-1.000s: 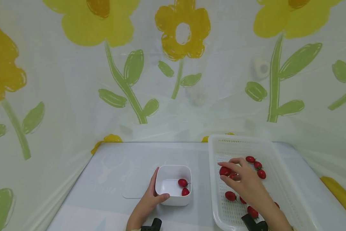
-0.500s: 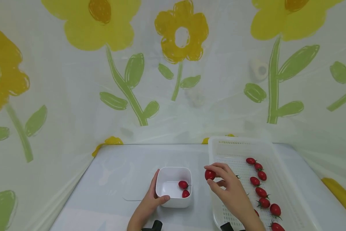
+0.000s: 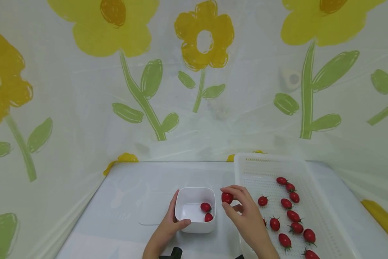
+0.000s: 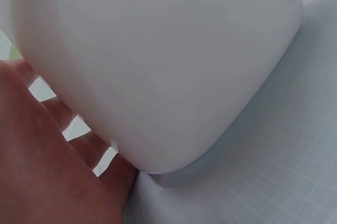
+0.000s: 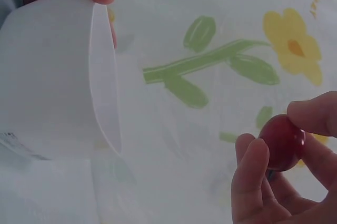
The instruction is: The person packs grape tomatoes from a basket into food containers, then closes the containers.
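Observation:
My right hand (image 3: 237, 207) pinches a red cherry tomato (image 3: 227, 197) in its fingertips, in the air just right of a small white square bowl (image 3: 195, 209). The right wrist view shows the same tomato (image 5: 282, 142) between thumb and fingers, with the bowl's wall (image 5: 58, 76) to its left. Two tomatoes (image 3: 206, 211) lie inside the bowl. My left hand (image 3: 171, 221) grips the bowl's left and near side; the left wrist view shows its fingers (image 4: 58, 150) against the bowl's white wall (image 4: 158, 60).
A white perforated tray (image 3: 265, 169) stands on the right of the pale table (image 3: 135, 183) and holds several more cherry tomatoes (image 3: 287, 212). A flower-printed plastic sheet (image 3: 194, 72) rises behind the table and along both its sides.
My right hand lifted a tomato out of the tray and carried it left across the tray's rim toward the bowl. The left hand and the bowl have stayed put.

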### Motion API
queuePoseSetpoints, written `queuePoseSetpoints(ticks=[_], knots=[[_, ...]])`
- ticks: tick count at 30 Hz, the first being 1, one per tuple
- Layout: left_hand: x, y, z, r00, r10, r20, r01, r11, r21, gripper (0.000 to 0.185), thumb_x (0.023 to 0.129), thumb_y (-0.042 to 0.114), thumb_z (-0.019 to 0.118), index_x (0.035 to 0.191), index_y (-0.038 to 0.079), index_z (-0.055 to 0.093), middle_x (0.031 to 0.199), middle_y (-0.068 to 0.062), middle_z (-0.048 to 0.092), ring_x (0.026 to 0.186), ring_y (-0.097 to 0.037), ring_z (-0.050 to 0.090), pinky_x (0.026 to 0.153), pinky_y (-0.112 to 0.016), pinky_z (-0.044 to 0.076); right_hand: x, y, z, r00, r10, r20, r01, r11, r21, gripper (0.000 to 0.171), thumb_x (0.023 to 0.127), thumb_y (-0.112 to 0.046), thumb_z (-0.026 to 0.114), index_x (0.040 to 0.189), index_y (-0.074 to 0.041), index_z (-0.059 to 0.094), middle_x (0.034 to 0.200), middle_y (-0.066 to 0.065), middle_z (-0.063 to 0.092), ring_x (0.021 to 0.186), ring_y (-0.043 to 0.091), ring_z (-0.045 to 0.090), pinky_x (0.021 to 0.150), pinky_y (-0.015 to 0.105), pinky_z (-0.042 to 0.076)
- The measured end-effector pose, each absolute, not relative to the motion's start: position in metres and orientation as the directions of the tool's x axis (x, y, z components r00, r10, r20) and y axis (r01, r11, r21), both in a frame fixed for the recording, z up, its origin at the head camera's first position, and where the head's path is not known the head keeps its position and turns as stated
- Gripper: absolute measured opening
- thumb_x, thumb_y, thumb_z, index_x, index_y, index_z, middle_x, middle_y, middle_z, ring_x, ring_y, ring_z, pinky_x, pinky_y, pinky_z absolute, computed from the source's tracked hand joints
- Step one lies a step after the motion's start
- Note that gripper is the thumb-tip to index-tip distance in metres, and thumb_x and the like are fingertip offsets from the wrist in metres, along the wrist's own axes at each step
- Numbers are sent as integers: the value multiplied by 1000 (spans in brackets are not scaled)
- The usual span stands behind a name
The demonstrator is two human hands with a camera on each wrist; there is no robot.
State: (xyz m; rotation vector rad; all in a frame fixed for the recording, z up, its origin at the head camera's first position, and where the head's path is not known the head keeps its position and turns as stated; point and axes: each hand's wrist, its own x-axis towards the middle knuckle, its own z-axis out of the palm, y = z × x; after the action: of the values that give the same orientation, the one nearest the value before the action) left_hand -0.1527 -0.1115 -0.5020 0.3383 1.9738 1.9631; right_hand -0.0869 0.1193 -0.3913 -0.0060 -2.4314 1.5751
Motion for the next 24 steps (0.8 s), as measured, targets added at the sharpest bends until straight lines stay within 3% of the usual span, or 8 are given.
queuePoseSetpoints(ticks=[11, 24], knots=[[-152, -110, -501, -913, 405, -57, -58, 9, 998, 87, 81, 21, 64, 142, 33, 4, 142, -4, 20, 120, -28, 31, 91, -37, 40, -88, 106, -397, -974, 163, 157, -75, 421, -904, 34, 79, -30, 67, 111, -33, 56, 110, -13, 49, 90, 11, 53, 72, 24, 49], [-154, -112, -504, -910, 415, -28, -35, -11, 999, 87, 80, 16, 64, 142, 31, 4, 139, -6, 25, 113, -29, 38, 85, -31, 45, -87, 77, -413, -968, 76, 240, -168, 515, -841, 35, 79, -33, 66, 113, -28, 57, 114, -13, 43, 87, 7, 49, 65, 19, 48]])
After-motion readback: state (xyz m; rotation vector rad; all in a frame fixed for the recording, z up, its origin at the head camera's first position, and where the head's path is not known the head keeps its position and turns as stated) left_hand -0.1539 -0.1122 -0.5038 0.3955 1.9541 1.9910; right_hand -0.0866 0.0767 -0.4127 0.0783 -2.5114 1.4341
